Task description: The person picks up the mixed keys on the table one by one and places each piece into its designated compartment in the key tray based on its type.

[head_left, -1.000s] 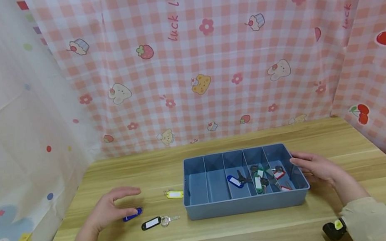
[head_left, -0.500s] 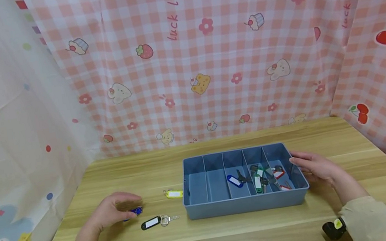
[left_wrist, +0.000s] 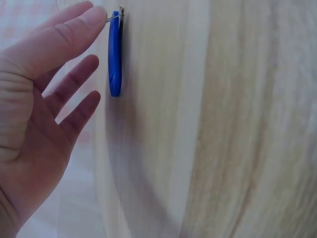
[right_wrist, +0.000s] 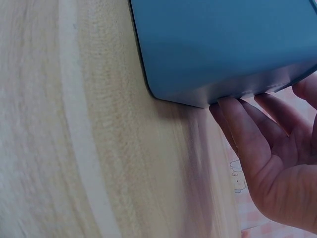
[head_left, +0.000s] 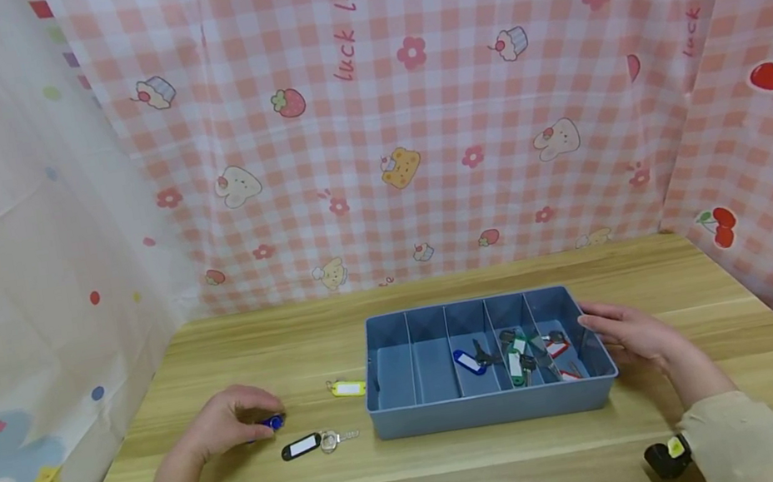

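Note:
My left hand (head_left: 233, 421) pinches the ring end of a blue key tag (left_wrist: 115, 54) between thumb and forefinger, low over the table; its other fingers are spread in the left wrist view. Just to the right lie a black key tag (head_left: 301, 447) with a silver key (head_left: 346, 435) and a yellow key tag (head_left: 347, 388). My right hand (head_left: 629, 333) rests its fairly straight fingertips against the right end wall of the blue-grey divided tray (head_left: 489, 410). In the tray, a blue tag, green tags and red tags with keys occupy separate compartments towards the right.
The tray's two leftmost compartments show bare floors. Wooden tabletop (head_left: 424, 479) extends in front of and behind the tray. A pink checked cloth (head_left: 368, 219) hangs along the table's back, and a white printed cloth (head_left: 42, 270) hangs at the left.
My left hand has lowered slightly, and its thumb and forefinger have closed in on the blue key tag. The right hand and the tray have stayed put.

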`<state>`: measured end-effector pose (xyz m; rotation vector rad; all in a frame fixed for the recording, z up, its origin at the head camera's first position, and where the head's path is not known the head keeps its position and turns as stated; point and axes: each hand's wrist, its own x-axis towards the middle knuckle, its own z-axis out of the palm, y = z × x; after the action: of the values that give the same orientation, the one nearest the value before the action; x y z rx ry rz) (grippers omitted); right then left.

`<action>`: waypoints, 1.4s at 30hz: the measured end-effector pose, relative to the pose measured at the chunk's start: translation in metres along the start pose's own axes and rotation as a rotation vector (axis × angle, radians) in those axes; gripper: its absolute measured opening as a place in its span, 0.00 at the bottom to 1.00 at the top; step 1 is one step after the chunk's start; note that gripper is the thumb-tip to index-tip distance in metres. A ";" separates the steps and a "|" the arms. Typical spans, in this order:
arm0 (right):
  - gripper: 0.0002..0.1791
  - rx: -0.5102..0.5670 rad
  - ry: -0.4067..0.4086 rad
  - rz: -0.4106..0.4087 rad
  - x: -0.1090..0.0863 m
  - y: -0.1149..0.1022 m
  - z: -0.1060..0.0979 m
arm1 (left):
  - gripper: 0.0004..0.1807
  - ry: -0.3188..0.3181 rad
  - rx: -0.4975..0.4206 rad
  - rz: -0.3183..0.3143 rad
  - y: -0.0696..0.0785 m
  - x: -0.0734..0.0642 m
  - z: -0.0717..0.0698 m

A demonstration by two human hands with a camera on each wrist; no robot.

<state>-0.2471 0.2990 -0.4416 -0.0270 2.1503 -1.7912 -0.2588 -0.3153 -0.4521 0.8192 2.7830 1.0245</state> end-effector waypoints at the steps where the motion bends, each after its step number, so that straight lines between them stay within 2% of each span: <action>1: 0.40 0.001 0.001 0.001 0.000 0.000 0.000 | 0.14 -0.003 0.002 -0.007 0.000 0.000 0.000; 11: 0.39 -0.011 0.008 0.003 -0.001 -0.002 0.002 | 0.11 -0.009 0.036 -0.026 -0.002 -0.001 0.001; 29: 0.39 -0.015 0.006 -0.001 -0.002 -0.003 0.002 | 0.06 0.026 0.053 0.001 -0.002 0.001 0.005; 38: 0.40 -0.016 0.002 -0.003 -0.003 -0.003 0.002 | 0.05 0.070 0.080 0.091 -0.008 0.004 0.009; 42: 0.40 -0.015 -0.002 -0.006 -0.003 -0.003 0.002 | 0.05 0.086 0.079 0.095 -0.007 0.004 0.010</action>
<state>-0.2445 0.2976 -0.4384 -0.0389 2.1647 -1.7771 -0.2635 -0.3122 -0.4635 0.9468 2.8993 0.9920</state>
